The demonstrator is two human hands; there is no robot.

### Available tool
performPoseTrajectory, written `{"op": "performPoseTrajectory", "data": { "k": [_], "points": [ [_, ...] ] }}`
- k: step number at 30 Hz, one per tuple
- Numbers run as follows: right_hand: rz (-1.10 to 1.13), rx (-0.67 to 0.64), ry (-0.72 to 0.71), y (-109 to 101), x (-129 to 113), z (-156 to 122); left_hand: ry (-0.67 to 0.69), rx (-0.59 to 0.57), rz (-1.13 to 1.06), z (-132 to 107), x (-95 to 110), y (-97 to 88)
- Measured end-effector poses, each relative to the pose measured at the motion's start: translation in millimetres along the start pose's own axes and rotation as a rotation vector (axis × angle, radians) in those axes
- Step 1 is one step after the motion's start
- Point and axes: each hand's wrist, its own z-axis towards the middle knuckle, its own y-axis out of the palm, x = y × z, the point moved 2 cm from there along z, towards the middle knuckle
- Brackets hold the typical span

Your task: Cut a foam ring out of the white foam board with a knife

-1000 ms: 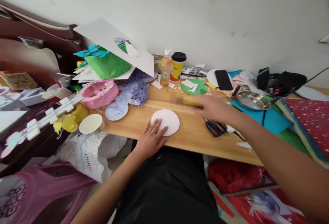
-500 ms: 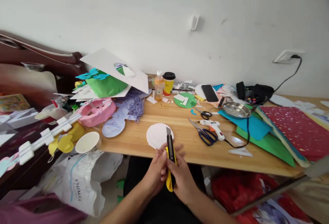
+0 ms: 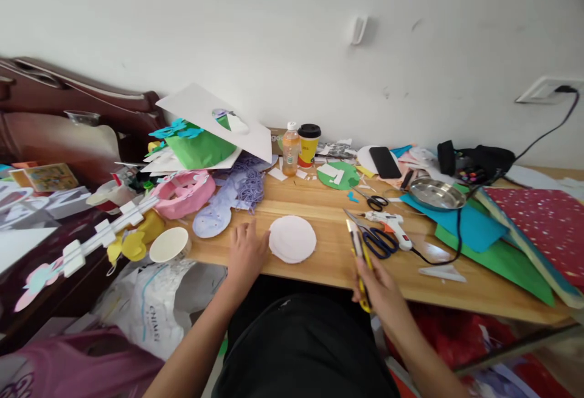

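My right hand (image 3: 381, 285) grips a yellow utility knife (image 3: 357, 251) at the table's near edge, blade end pointing away from me. My left hand (image 3: 246, 251) rests on the wooden table (image 3: 328, 264) just left of a white round foam disc (image 3: 292, 238), fingers stretched toward it, holding nothing. Blue-handled scissors (image 3: 376, 241) and a white glue gun (image 3: 387, 223) lie right of the knife.
Piled at the back left are coloured foam shapes, a green bag (image 3: 198, 145) and white sheets. A bottle (image 3: 291, 149), a yellow cup (image 3: 309, 137), a phone (image 3: 384, 162), a steel bowl (image 3: 435, 193) and foam sheets (image 3: 502, 246) sit behind and right. A paper cup (image 3: 169, 244) stands at the left.
My hands held the knife together in front of me; they have since separated. The left went to the table beside the disc, and the right carried the knife to the right.
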Motion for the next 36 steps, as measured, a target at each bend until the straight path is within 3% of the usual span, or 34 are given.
{"op": "performPoseTrajectory", "data": {
  "k": [3, 7, 10, 13, 16, 19, 24, 28, 30, 36],
  "points": [
    [-0.087, -0.024, 0.023, 34.5, 10.5, 9.4, 0.007, -0.109, 0.219, 27.4, 15.4, 25.2],
    [-0.042, -0.058, 0.015, 54.7, 6.7, 27.1, 0.019, -0.241, 0.113, 34.8, 22.3, 42.6],
    [0.011, -0.088, 0.031, 60.2, -0.2, 34.7, -0.059, -0.203, -0.254, 29.6, 19.5, 47.0],
    [0.051, -0.095, 0.025, 60.4, -7.7, 33.1, -0.28, -0.238, -0.775, 24.7, 13.9, 50.4],
    [-0.08, -0.087, -0.12, 51.7, -19.1, 27.9, -0.389, -0.324, -1.014, 23.5, 11.2, 53.2],
    [-0.246, -0.097, -0.243, 37.2, -29.9, 28.2, -0.232, -0.314, -0.865, 30.6, 11.4, 53.0],
    [-0.251, -0.212, -0.08, 20.4, -40.1, 41.7, 0.192, -0.353, -0.388, 61.3, 18.2, 51.7],
    [-0.304, -0.313, -0.271, 18.9, -55.0, 47.2, 0.318, -0.221, -0.129, 72.9, 21.2, 44.3],
    [-0.43, -0.322, -0.383, 19.0, -60.8, 49.4, 0.369, -0.193, -0.095, 58.2, 23.4, 39.2],
    [-0.801, -0.364, -0.546, 20.0, -72.9, 76.8, 0.491, -0.2, -0.082, -19.6, 29.6, 29.2]
  ]
}}
